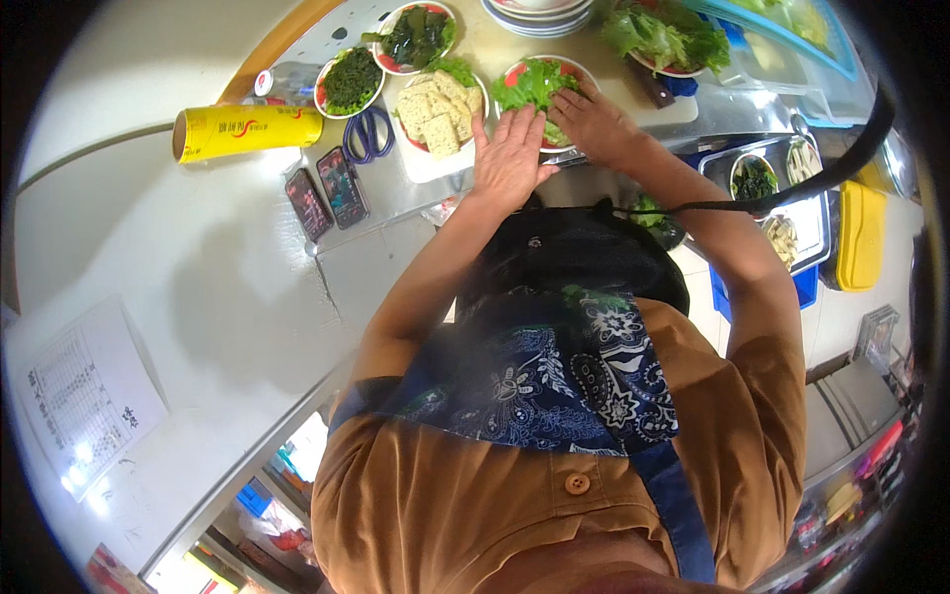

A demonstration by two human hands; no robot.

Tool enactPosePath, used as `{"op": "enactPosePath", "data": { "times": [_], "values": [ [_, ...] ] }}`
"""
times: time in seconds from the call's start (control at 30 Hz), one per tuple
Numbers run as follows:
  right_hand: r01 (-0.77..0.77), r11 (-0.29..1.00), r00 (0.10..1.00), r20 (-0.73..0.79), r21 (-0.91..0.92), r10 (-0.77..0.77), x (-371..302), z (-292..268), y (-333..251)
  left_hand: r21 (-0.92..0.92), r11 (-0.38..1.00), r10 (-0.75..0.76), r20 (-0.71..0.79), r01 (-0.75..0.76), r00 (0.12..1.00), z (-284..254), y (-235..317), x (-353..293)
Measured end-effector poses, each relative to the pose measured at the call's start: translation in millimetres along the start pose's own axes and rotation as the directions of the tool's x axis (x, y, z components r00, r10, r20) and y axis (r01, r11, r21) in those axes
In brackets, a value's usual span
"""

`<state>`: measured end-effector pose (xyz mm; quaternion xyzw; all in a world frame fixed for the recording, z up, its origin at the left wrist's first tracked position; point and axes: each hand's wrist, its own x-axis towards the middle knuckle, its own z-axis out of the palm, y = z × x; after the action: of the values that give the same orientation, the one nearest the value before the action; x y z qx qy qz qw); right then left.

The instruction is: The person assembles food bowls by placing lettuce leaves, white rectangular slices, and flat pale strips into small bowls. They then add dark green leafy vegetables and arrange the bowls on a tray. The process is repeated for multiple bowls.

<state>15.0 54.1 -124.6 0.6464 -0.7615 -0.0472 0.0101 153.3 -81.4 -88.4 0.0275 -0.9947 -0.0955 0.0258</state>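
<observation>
My left hand [510,156] lies with its fingers stretched out over the near edge of a bowl [585,69] of green lettuce [534,87]. On the same bowl's right side, my right hand [597,124] rests its extended fingers against the leaves. Both hands press on the lettuce from above, and part of the bowl's rim is hidden under them. Just left of my left hand stands a bowl of pale, square tofu-like pieces [435,111] with some lettuce behind. Under these bowls is a white cutting board [424,170].
Bowls of dark seaweed [414,40] and chopped greens [350,82] stand left, near purple-handled scissors [368,137], two phones [342,186] and a yellow roll [247,133]. Stacked plates [539,22] and a lettuce bowl [665,40] are behind. A knife [648,84] lies right; a tray [813,220] holds bowls.
</observation>
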Motion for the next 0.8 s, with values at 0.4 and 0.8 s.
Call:
{"op": "enactPosePath", "data": {
  "times": [0.4,0.8],
  "values": [
    [-0.007,0.994,0.998,-0.066,-0.107,0.000,16.8,5.5,-3.6,-0.069,0.967,-0.252,-0.165,0.244,0.954,-17.9,-105.2,-56.9],
    [0.009,0.910,0.890,-0.418,0.413,0.181,11.2,-62.3,-1.3,-0.966,-0.222,-0.549,0.235,0.131,0.802,-25.8,-104.8,-32.9]
  ]
}}
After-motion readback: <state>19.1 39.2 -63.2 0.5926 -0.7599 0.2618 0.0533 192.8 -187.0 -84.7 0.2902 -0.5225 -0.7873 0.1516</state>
